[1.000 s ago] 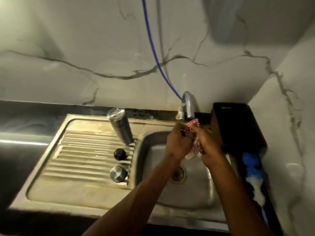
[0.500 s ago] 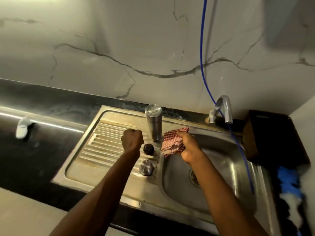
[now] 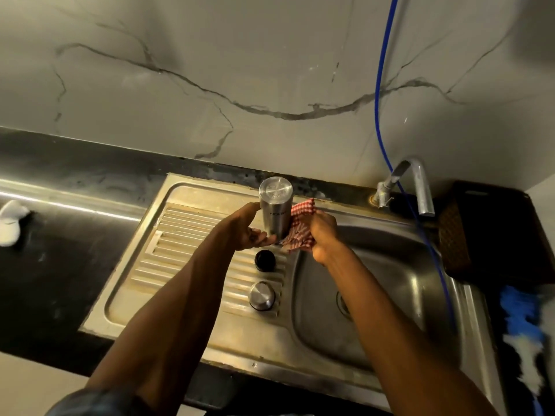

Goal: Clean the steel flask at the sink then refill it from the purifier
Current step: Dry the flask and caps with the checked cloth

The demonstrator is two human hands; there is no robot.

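The steel flask [image 3: 275,209] stands upside down on the ribbed drainboard [image 3: 180,253] beside the sink basin [image 3: 390,295]. My left hand [image 3: 250,232] reaches to its lower left side, fingers spread and touching near its base. My right hand [image 3: 322,232] holds a red-and-white checked cloth [image 3: 300,226] pressed against the flask's right side. A small black cap [image 3: 265,260] and a steel lid [image 3: 262,296] lie on the drainboard just in front of the flask.
A steel tap [image 3: 416,183] rises behind the basin, with a blue hose [image 3: 379,85] running down the marble wall past it. A dark basket [image 3: 480,232] sits right of the sink. A blue-and-white brush [image 3: 524,325] lies at the far right. A white object [image 3: 10,220] rests on the black counter, left.
My left hand opened from a fist and moved right to the flask's base. My right hand brought the cloth up against the flask's side.
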